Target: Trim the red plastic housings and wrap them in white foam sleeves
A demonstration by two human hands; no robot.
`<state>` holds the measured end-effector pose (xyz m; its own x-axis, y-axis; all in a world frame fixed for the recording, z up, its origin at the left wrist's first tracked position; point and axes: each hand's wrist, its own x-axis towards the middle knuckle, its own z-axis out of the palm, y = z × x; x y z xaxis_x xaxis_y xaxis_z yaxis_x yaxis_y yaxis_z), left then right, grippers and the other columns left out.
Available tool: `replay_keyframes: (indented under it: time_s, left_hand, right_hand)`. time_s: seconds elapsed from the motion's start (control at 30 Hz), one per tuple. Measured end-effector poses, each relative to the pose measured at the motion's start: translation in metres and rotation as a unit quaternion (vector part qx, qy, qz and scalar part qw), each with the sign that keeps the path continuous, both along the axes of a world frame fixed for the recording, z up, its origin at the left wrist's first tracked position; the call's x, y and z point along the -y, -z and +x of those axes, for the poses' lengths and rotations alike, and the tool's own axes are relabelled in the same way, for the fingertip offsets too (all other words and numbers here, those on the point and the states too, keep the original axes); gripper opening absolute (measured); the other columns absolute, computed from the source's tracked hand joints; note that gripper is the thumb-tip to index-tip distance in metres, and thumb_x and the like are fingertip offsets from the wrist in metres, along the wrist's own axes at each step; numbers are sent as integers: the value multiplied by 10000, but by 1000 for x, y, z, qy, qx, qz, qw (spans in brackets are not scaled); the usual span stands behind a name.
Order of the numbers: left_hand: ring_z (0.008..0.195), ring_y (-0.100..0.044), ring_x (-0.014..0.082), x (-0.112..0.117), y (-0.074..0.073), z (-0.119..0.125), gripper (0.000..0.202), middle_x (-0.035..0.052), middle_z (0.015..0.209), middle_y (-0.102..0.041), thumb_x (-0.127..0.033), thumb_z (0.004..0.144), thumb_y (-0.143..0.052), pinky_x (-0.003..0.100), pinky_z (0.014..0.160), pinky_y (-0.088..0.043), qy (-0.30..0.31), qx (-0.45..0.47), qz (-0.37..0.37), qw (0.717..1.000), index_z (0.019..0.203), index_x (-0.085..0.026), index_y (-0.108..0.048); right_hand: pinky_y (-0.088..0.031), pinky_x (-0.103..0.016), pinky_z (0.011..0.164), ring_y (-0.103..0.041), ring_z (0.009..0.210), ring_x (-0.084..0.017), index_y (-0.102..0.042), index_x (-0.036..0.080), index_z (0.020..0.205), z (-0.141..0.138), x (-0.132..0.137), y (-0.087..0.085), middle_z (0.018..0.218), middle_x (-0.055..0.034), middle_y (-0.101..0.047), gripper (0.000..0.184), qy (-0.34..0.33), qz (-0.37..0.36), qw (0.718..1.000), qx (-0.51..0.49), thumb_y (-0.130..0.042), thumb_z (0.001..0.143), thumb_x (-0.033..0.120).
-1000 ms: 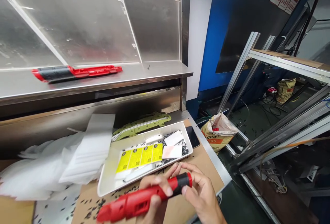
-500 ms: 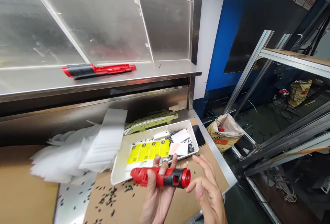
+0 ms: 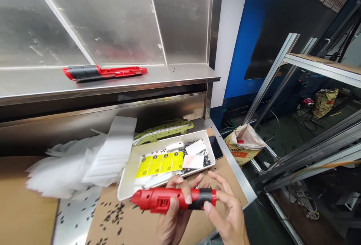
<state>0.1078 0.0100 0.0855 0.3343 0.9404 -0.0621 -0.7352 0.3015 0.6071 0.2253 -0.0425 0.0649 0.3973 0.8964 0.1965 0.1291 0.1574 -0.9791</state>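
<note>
A red and black tubular plastic housing point(image 3: 150, 198) lies level across my left hand point(image 3: 172, 220), whose fingers and thumb are wrapped round its middle. Its tapered red end points left, and a small rectangular opening shows in its side. At the black end on the right, the thumb and forefinger of my right hand point(image 3: 229, 213) close on the rim, while the other fingers are raised behind. Just beyond both hands stands a white tray point(image 3: 122, 185) with yellow label sheets point(image 3: 160, 164), white pads point(image 3: 193, 161) and small black pieces.
On the steel ledge point(image 3: 175, 76) lies another red and black plastic part point(image 3: 104, 73). White foam sheets point(image 3: 84, 158) are piled left of the tray, a green strip point(image 3: 163, 130) behind it and a phone point(image 3: 216, 147) at its right. Small black bits point(image 3: 113, 215) litter the cardboard. A paper sack point(image 3: 244, 143) stands beyond the table.
The housing has turned in my left hand, so its open right end now faces away from view. My right thumb and forefinger have come in from beside it onto that end.
</note>
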Motion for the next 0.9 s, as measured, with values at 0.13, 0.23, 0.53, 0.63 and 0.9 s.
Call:
replay_keyframes:
  time_s: [0.13,0.23,0.53,0.63,0.9]
  left_hand:
    - [1178,-603,290,2,1,1,315,-54,597,-621,-492,677,-797,546,1120,-333,-20,-52,7,998,921,-354,-654]
    - [1166,-613,281,-2,10,-2,265,-50,623,-642,-485,731,-756,553,1112,-339,4,-50,52,997,948,-375,-650]
    - [1190,-594,305,0,2,0,276,-43,598,-638,-493,707,-773,584,1117,-304,-3,-59,40,997,922,-361,-662]
    - [1183,-597,318,-1,4,-2,253,-31,610,-648,-474,744,-747,607,1105,-306,16,-46,73,996,953,-358,-666]
    - [1105,-641,329,-8,8,-1,234,-18,623,-653,-440,790,-706,582,1067,-377,15,-61,146,987,1004,-351,-673]
  right_hand:
    - [-355,-455,1113,-461,1323,-305,-740,207,914,14,-1,6,1397,-125,-526,215,-73,-42,996,-7,-663,792,366]
    - [-334,-446,1121,-441,1336,-310,-749,213,904,20,0,3,1416,-117,-505,227,-89,-61,994,-9,-662,790,389]
    - [-409,-384,1027,-492,1263,-315,-786,197,830,11,-4,-20,1331,-145,-537,402,-85,-67,986,-131,-717,708,574]
    - [-482,-352,942,-563,1170,-297,-786,191,845,12,-5,-23,1313,-142,-519,400,-118,-68,972,-190,-754,681,555]
    - [-487,-399,963,-532,1211,-320,-787,203,858,13,-7,-26,1296,-129,-524,409,-128,-51,969,-203,-743,683,571]
